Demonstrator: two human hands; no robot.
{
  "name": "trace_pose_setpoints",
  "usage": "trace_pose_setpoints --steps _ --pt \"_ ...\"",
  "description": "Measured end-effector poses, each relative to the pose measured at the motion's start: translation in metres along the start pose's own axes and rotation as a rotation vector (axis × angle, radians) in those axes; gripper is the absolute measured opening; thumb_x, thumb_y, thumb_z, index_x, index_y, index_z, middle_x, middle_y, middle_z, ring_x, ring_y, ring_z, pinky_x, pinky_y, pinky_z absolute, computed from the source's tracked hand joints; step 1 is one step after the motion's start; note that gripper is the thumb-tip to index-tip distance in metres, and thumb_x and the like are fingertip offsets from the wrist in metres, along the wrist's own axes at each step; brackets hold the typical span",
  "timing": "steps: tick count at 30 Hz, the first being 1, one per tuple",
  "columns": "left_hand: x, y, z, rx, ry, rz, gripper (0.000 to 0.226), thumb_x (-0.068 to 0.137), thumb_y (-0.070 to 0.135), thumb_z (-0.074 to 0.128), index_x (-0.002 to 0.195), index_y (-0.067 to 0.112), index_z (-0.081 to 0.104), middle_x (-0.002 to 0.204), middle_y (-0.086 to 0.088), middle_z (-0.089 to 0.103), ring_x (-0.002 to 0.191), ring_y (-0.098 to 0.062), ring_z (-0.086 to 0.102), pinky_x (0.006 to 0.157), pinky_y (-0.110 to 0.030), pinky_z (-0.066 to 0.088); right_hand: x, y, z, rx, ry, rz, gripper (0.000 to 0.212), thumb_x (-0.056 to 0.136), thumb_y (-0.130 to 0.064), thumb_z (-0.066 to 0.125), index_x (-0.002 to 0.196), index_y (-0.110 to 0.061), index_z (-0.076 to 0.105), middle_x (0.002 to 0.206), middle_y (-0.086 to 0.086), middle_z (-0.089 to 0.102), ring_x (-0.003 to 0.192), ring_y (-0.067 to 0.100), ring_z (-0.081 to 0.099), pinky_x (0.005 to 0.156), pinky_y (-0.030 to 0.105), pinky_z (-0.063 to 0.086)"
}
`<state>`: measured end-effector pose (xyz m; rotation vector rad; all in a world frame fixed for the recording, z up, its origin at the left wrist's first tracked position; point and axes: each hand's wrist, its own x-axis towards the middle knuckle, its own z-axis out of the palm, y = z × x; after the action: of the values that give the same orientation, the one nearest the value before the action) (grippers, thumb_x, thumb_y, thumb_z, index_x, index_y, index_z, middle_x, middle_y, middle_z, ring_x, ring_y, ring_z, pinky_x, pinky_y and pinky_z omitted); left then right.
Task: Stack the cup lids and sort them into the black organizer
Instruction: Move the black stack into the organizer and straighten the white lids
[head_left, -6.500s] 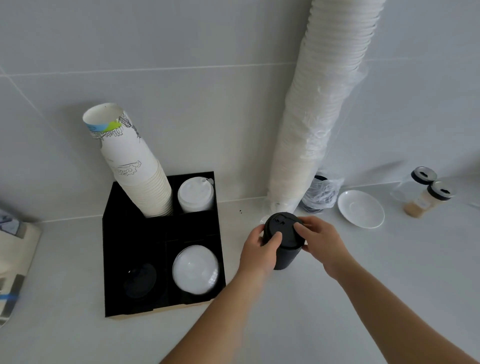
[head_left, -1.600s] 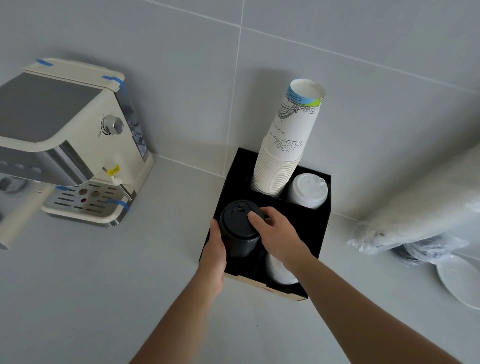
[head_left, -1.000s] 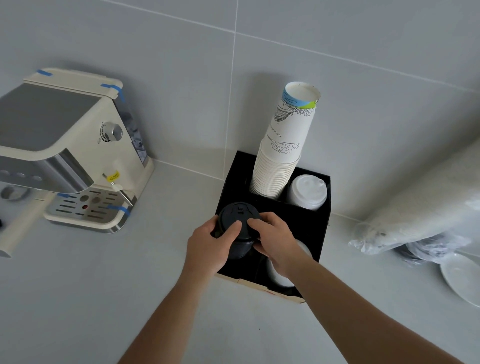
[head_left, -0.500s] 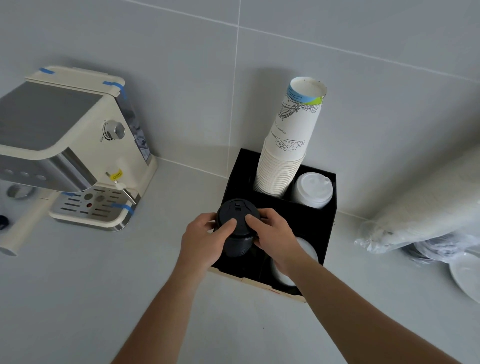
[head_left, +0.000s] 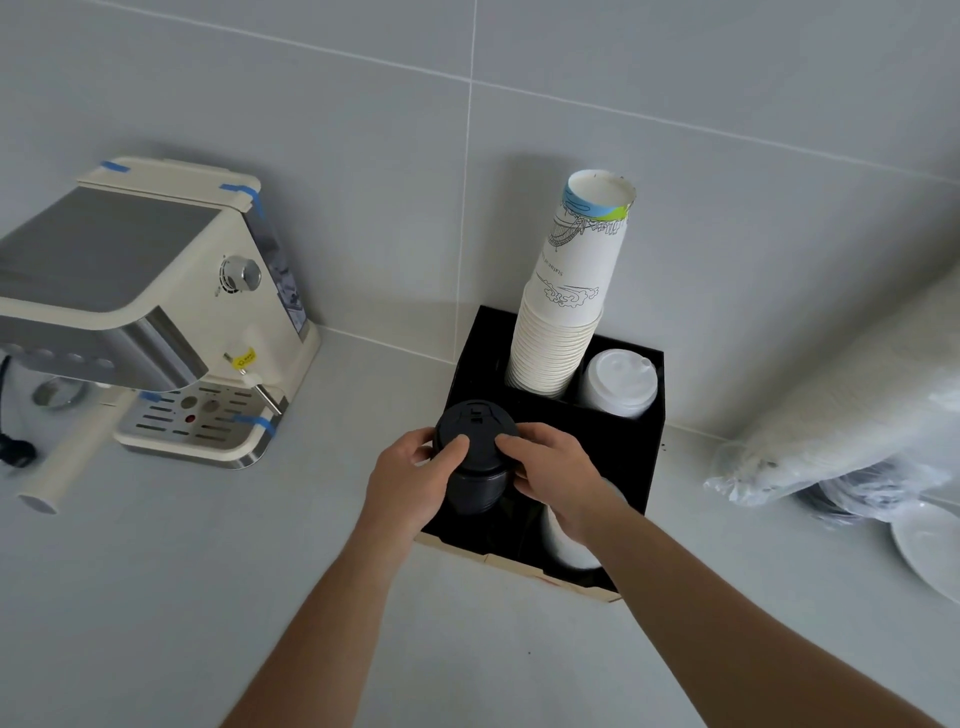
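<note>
you are at the placing step: your left hand (head_left: 410, 480) and right hand (head_left: 553, 475) both clasp the stack of black lids (head_left: 475, 457), thumbs pressed on its top, holding it over the near-left compartment of the black organizer (head_left: 636, 467). a stack of white lids (head_left: 618, 384) sits in the compartment at 1 o'clock from it, paper cups (head_left: 566, 306) at 12 o'clock, more white lids just at 4 o'clock under your right wrist. next, i judge, lower the stack straight down, keeping it upright, then let go.
</note>
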<state>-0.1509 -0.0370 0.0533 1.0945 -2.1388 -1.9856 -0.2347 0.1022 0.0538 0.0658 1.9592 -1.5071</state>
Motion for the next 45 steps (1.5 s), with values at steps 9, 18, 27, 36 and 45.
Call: trace_pose_setpoints --steps 9,18,27,36,45 --pt "-0.034 -0.001 -0.010 0.017 0.084 -0.008 0.056 0.077 0.055 0.065 0.125 0.027 0.058 0.121 0.005 0.063 0.113 -0.016 0.060 0.098 -0.045 0.051 -0.026 -0.005 -0.037 -0.091 0.090 -0.078 0.050 0.087 -0.033 0.069 0.135 -0.020 0.060 0.132 -0.004 0.064 0.122 0.013 0.059 0.112 0.041 0.043" --pt "-0.071 -0.030 0.022 0.016 -0.002 -0.001 0.010 0.086 0.027 0.067 0.087 0.017 0.070 0.077 -0.004 0.075 0.073 -0.011 0.072 0.074 -0.029 0.058 -0.057 0.023 -0.098 -0.133 0.237 -0.029 0.044 0.087 -0.031 0.070 0.130 -0.023 0.063 0.118 -0.007 0.069 0.106 0.019 0.068 0.104 0.042 0.050" --pt "-0.056 -0.043 0.093 0.108 -0.239 -0.136 0.045 0.086 0.035 0.063 0.126 0.014 0.060 0.124 -0.004 0.065 0.111 -0.016 0.062 0.102 -0.036 0.048 -0.056 0.061 -0.101 -0.392 0.371 0.031 0.039 0.087 -0.029 0.069 0.125 -0.022 0.067 0.105 -0.007 0.068 0.095 0.014 0.066 0.080 0.024 0.049" --pt "-0.036 -0.045 0.130 0.272 -0.228 -0.101 0.036 0.092 0.030 0.047 0.125 0.018 0.057 0.113 -0.004 0.065 0.101 -0.020 0.062 0.074 -0.029 0.048 -0.042 0.072 -0.099 -0.460 0.413 0.026 0.017 0.082 -0.019 0.068 0.096 -0.024 0.075 0.070 0.003 0.072 0.068 0.024 0.072 0.066 0.035 0.059" --pt "-0.025 -0.038 0.145 0.278 -0.196 -0.096 0.035 0.094 0.026 0.048 0.126 0.014 0.056 0.120 -0.005 0.064 0.107 -0.022 0.060 0.090 -0.036 0.050 -0.036 0.075 -0.105 -0.403 0.469 -0.033 0.028 0.081 -0.013 0.069 0.101 -0.024 0.054 0.068 0.005 0.069 0.060 0.022 0.069 0.051 0.027 0.048"
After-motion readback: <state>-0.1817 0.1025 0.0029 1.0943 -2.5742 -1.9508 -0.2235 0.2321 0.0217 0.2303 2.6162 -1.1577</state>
